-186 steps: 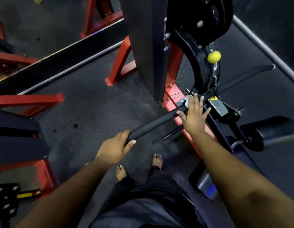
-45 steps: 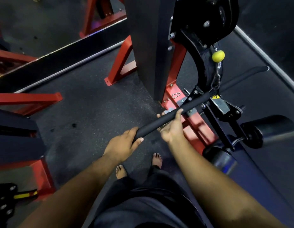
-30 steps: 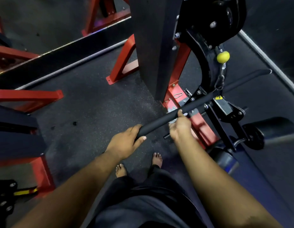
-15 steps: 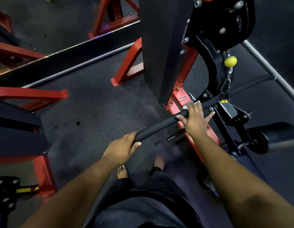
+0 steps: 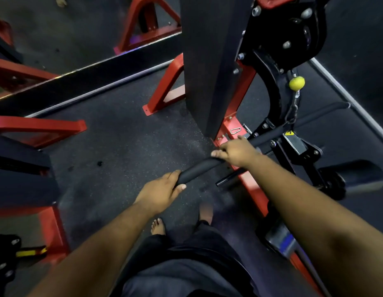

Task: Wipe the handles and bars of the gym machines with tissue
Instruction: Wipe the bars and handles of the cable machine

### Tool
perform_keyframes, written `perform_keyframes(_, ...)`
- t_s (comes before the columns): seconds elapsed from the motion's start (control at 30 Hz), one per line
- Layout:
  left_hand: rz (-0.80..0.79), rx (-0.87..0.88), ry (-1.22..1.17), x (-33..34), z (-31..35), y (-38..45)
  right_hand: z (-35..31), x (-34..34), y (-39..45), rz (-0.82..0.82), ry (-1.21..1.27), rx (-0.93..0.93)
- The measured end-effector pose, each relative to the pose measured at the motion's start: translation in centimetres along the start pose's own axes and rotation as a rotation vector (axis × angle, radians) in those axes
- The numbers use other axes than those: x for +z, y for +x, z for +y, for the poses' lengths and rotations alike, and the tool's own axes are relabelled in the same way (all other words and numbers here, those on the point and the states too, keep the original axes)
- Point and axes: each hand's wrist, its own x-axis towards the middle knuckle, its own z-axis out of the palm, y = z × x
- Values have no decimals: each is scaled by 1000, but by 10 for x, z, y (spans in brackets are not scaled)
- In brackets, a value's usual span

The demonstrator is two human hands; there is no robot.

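The dark speckled rubber floor (image 5: 122,146) fills the view, with a broad open patch left of the person's bare feet (image 5: 158,226). A pale strip (image 5: 357,108) borders the floor at the right, and a black beam (image 5: 85,82) crosses it at the upper left. Red frame legs (image 5: 164,91) and red machine feet (image 5: 40,125) close in the floor's left edge and far side. A black upright column (image 5: 207,61) stands in the middle, with the black pulley housing (image 5: 293,33) to its right and a yellow ball stop (image 5: 297,83) hanging on a chain below it. The long padded bar (image 5: 199,168) runs diagonally above the floor. The left hand (image 5: 160,191) grips its near end, fingers clenched around it. The right hand (image 5: 235,152) lies curled over the bar further along. No tissue shows; it may be hidden under that hand.
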Motion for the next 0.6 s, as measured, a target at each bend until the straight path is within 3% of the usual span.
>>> perform_keyframes(0.1,1,6,10,-1,0,0,18,4,-6,37,36,-42)
perform_keyframes(0.2,2,-1,17,-2,0,0,50,10,-17,138,91,169)
perform_keyframes(0.27,6,-6,19,-4,0,0,36,20,-19,194,154,225)
perform_keyframes(0.4,-7,-13,14,-2,-1,2,-46,54,-37,369,292,39)
perform_keyframes(0.47,-16,-12,3,0,0,2,-50,64,-43,413,263,-6)
perform_keyframes(0.6,-22,-18,-17,5,3,0,-14,63,-38,472,382,300)
